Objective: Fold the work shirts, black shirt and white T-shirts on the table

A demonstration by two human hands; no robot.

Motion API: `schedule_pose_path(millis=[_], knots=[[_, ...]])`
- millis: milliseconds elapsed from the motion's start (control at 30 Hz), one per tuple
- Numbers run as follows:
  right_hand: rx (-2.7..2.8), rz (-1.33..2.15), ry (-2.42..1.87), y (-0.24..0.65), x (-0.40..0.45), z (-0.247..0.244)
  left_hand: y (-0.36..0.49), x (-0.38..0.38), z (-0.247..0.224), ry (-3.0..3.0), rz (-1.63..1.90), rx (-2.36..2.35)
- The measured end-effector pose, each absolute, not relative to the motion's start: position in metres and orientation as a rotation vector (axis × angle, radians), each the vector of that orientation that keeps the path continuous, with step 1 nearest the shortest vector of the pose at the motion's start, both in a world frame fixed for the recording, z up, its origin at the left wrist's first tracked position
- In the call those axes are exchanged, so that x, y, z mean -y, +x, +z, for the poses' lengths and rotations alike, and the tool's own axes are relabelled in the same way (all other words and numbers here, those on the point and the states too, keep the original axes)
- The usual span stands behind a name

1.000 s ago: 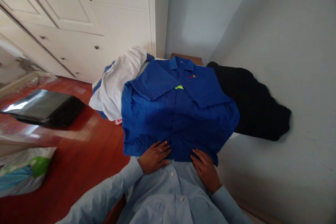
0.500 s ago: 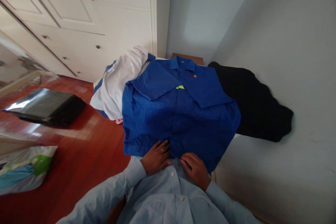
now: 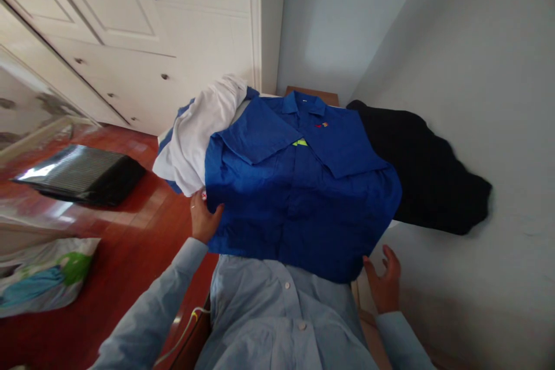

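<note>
A blue collared shirt (image 3: 286, 191) lies spread in front of me, both short sleeves folded inward over its front. My left hand (image 3: 203, 219) is at the shirt's left edge, thumb and fingers apart, just below a white garment (image 3: 195, 139). Off the shirt's lower right corner, my right hand (image 3: 385, 280) is raised with its fingers spread and nothing in them. Black cloth (image 3: 427, 167) lies beside the shirt on the right.
A white cabinet (image 3: 208, 40) stands behind on the left. On the red wooden floor (image 3: 165, 243) are a black plastic-wrapped package (image 3: 87, 173) and a printed bag (image 3: 47, 283). A white cable (image 3: 184, 332) hangs at the lower left. A wall rises on the right.
Both hands have left the middle of the shirt's lower edge. My left hand has moved left and up, my right hand out to the right, and their fingers are now spread.
</note>
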State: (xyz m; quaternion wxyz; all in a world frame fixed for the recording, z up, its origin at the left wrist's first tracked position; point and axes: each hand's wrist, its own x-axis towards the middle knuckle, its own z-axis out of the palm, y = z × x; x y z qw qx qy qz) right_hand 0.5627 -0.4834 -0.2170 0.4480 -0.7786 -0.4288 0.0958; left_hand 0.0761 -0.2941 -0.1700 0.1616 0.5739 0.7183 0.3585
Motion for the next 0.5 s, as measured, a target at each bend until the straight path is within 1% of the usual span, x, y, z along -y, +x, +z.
schedule_pose_path(millis=[67,133,200,267,333,500], knots=[[0.788,0.477,-1.907,0.578,0.487,-0.233,0.062,0.29,-0.178,1.34,1.038,-2.017],[0.639,0.828,-1.745,0.584,0.489,-0.246,0.054,0.294,-0.185,1.071,0.962,-1.743],[0.587,1.1,-1.564,0.583,0.489,-0.255,0.049,0.303,-0.192,0.847,0.849,-1.46],[0.58,1.201,-1.47,0.58,0.487,-0.258,0.046,0.316,-0.197,0.69,0.753,-1.354],[0.598,1.204,-1.438,0.575,0.485,-0.256,0.043,0.327,-0.2,0.615,0.672,-1.356],[0.548,1.345,-1.486,0.564,0.481,-0.243,0.04,0.34,-0.194,0.656,0.539,-1.267]])
